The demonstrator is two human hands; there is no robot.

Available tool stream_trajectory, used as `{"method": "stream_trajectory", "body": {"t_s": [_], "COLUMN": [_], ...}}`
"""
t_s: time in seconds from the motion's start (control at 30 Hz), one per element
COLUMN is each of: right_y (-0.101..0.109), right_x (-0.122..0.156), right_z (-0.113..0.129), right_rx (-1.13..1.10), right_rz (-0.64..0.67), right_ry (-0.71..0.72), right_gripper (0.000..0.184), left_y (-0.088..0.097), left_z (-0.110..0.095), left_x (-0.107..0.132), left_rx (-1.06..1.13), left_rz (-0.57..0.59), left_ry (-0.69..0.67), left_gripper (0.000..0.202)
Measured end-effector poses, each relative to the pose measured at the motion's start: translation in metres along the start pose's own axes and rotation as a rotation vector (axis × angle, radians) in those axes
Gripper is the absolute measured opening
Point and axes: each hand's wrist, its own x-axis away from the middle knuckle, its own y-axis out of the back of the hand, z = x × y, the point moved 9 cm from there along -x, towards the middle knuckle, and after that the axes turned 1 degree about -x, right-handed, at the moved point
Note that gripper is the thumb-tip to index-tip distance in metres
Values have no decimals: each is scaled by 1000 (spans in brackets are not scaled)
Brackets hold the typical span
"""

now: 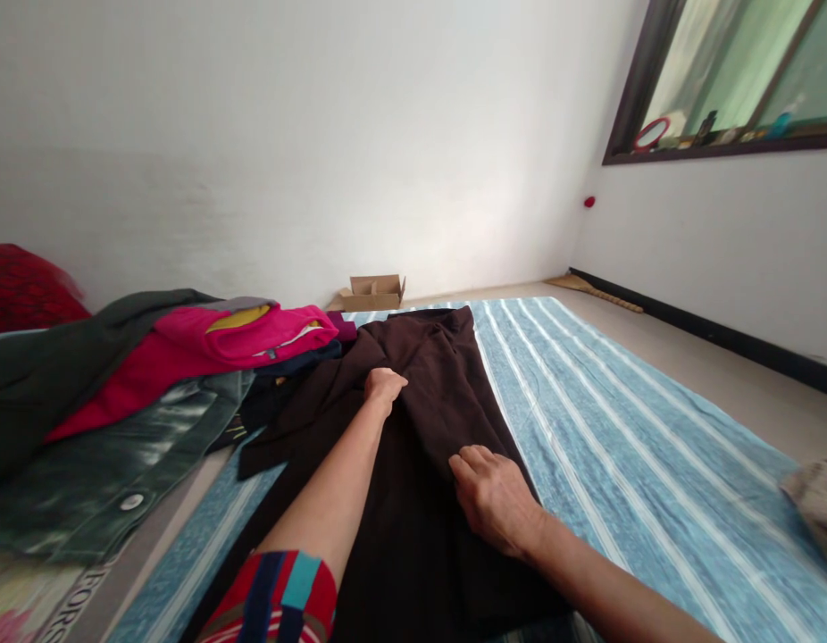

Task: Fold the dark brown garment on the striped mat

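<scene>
A dark brown garment (446, 384) lies spread along the bed, with a blacker part nearer to me. Its exact kind does not show. My left hand (385, 386) reaches to the middle of it, closed in a pinch on the cloth. Lower and to the right, my right hand (490, 491) is closed with curled fingers on the garment's right side. A narrow flap of the same brown cloth stretches left from the garment.
Folded clothes form a pile at left: a pink garment (186, 357), a dark green one (71, 366) and a buttoned green one (119, 473). A blue striped sheet (588, 429) covers the bed. An open cardboard box (373, 299) stands by the wall.
</scene>
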Motion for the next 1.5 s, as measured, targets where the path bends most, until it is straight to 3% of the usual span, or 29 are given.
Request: {"method": "stream_trajectory", "body": {"t_s": [0.13,0.23,0.33,0.43,0.57,0.7,1.23,1.5], "right_y": [-10,1,14,8,-25,-48,-51,-49], "right_x": [2,1,-7,-14,-10,-1,0,0], "right_z": [8,8,0,-15,-30,-35,-36,-34], "right_rx": [-5,-66,-91,-39,8,-37,-108,-95], "right_rz": [101,78,10,-36,-53,-56,33,21], "right_ry": [41,52,19,-69,-176,-224,-277,-274], "right_gripper": [11,20,21,19,37,51,60,58], "left_y": [5,0,-27,-65,-104,-120,-123,-121], "left_z": [-11,-39,-75,-97,-92,-81,-79,-80], "left_x": [12,37,66,86,89,87,88,92], "left_rx": [-212,-328,-391,-439,-512,-569,-626,-620], "left_rz": [1,-44,9,105,215,270,325,249], "left_ry": [-75,-242,-480,-647,-683,-689,-683,-729], "left_gripper": [17,27,30,37,52,60,71,70]}}
